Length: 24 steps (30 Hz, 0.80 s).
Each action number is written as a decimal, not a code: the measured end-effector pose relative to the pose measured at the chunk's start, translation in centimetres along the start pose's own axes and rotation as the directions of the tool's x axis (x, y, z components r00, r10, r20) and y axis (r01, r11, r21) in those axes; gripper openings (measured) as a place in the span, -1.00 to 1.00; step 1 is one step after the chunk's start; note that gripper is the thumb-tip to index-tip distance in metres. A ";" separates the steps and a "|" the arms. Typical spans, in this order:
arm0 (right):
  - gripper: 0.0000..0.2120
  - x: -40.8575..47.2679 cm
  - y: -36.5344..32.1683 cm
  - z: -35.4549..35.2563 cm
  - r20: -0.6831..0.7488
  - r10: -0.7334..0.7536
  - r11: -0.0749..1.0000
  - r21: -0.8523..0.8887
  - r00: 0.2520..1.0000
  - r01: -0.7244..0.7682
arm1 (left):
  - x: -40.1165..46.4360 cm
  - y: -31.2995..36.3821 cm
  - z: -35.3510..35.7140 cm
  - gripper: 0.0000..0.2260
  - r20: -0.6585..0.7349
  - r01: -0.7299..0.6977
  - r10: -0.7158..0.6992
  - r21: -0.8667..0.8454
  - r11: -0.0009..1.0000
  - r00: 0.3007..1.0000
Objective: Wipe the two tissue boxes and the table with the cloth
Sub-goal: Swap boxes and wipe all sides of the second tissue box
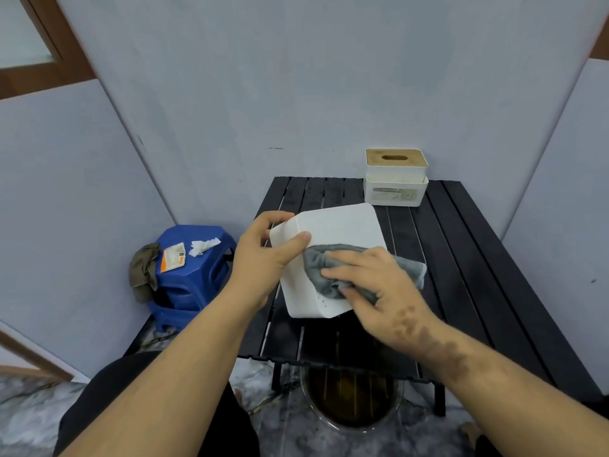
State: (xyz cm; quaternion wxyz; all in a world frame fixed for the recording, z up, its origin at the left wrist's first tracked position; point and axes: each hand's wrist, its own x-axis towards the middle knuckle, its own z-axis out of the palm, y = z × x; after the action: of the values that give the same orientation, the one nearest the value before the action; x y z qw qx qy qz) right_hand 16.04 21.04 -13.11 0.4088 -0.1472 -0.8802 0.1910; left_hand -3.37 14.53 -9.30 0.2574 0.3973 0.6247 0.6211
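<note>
A white tissue box (333,232) is held tilted above the black slatted table (461,258), its flat white face turned up toward me. My left hand (263,255) grips its left edge, thumb on the face and fingers curled behind. My right hand (372,285) presses a grey cloth (329,262) onto the box's lower right part with spread fingers. A second white tissue box with a wooden slotted lid (395,159) sits on top of a white container (395,192) at the table's far edge, apart from both hands.
A blue plastic stool (194,282) stands left of the table, carrying an orange-white packet (173,257), a crumpled tissue (204,246) and an olive rag (143,272). A round basin with dark liquid (352,400) sits under the table's near edge. Grey walls close in behind and on both sides.
</note>
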 end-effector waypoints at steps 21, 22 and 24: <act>-0.58 -1.8 3.8 -2.6 -0.153 0.338 0.941 0.035 0.929 -0.337 | -0.7 0.9 0.5 -0.74 -0.083 0.099 -0.095 0.038 0.994 0.992; -0.60 -1.8 2.8 -2.1 -0.137 0.283 0.959 0.010 0.949 -0.285 | -0.7 0.8 0.6 -0.74 -0.087 0.099 -0.095 0.038 0.994 0.992; -0.65 -1.8 0.2 -0.7 -0.067 0.163 0.987 0.018 0.984 -0.162 | -0.7 0.8 0.7 -0.75 -0.095 0.095 -0.092 0.032 0.995 0.991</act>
State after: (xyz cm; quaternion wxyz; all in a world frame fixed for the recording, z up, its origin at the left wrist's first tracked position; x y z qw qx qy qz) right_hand 17.77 20.58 -13.98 0.4228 -0.2225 -0.8494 0.2240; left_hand -2.34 14.30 -8.73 0.2496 0.3429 0.6649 0.6148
